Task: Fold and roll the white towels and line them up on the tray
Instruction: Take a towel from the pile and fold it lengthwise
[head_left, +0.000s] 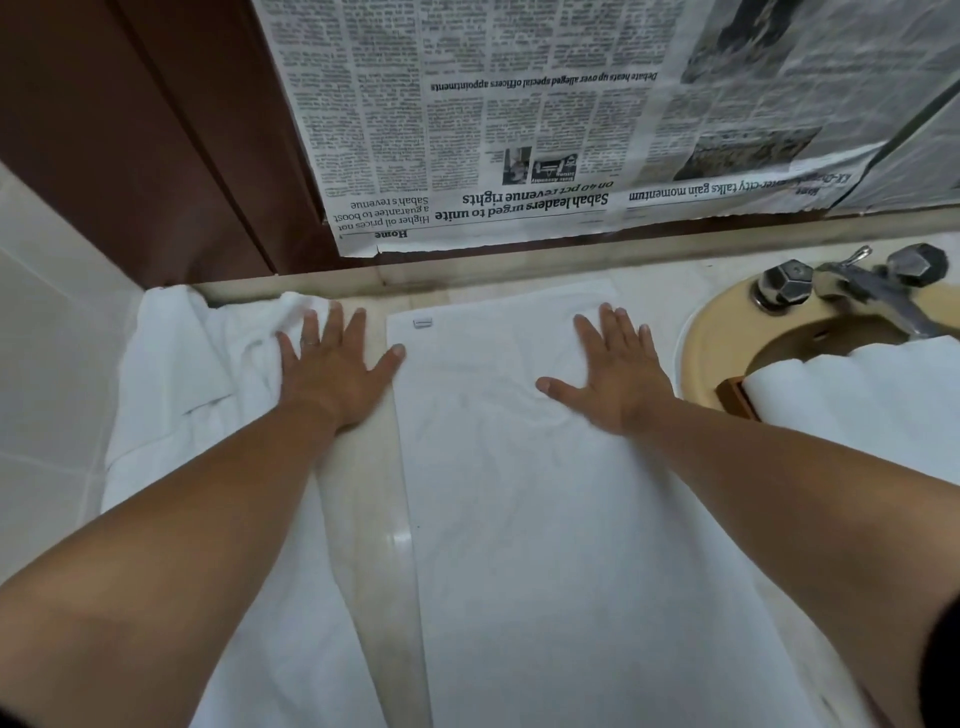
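White terry towel (519, 493) lies spread lengthwise on the worktop (371, 499). Both hands, left (335, 371) and right (615, 374), rest flat with fingers spread, gripping nothing. Soft and limp, it is probably best pinched at its corners.

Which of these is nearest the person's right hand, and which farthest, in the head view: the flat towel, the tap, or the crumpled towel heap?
1. The flat towel: directly under the right hand, which rests flat on it.
2. The tap: off to the right, at the back of the sink.
3. The crumpled towel heap: far left, beyond the left hand.
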